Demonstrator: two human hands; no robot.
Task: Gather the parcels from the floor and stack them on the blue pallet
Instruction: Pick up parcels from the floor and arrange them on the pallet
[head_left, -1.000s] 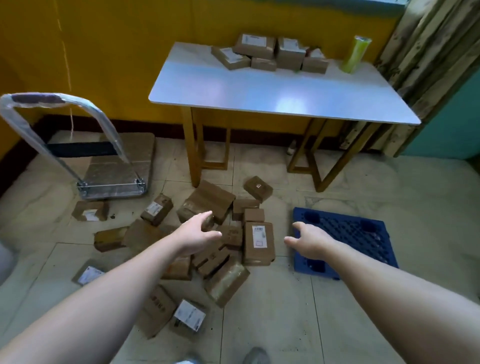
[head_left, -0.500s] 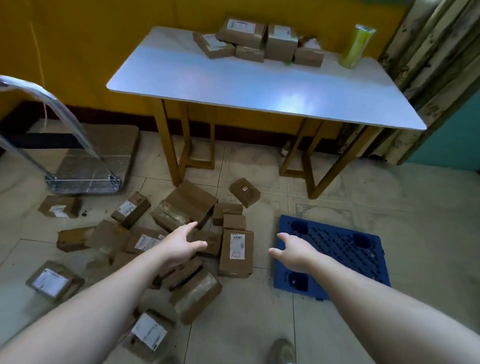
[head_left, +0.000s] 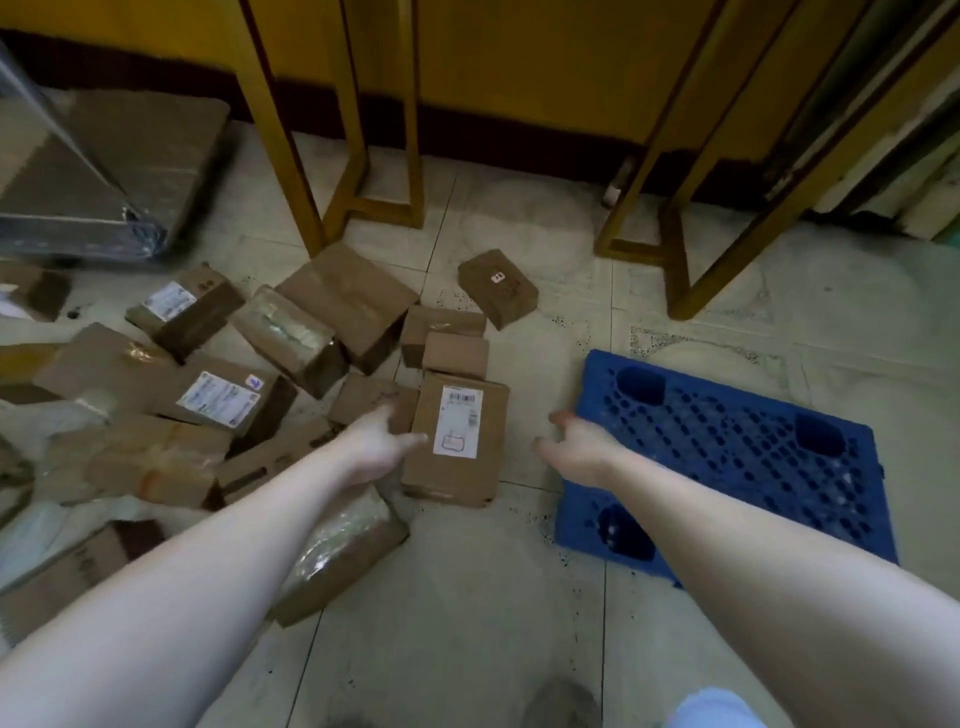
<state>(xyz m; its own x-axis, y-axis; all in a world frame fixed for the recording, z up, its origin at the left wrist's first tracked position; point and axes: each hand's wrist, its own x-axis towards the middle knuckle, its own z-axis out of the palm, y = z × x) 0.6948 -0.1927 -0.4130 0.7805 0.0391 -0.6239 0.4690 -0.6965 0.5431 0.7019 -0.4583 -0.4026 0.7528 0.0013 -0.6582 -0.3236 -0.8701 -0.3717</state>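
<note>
Where parcels litter the tiled floor, a blue pallet lies.

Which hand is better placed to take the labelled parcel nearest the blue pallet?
Left. The left hand has its fingers at the labelled parcel's left edge; the right hand hovers over the floor between it and the blue pallet, apart from it.

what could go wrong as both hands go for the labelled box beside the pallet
1. The labelled parcel lies against a small box at its far edge; lifting may drag or tip that one.
2. The left hand is at the parcel's edge and the right hand is apart from it; a one-sided lift could slip.
3. The taped parcel lies nearest the person: possible trip.
</note>
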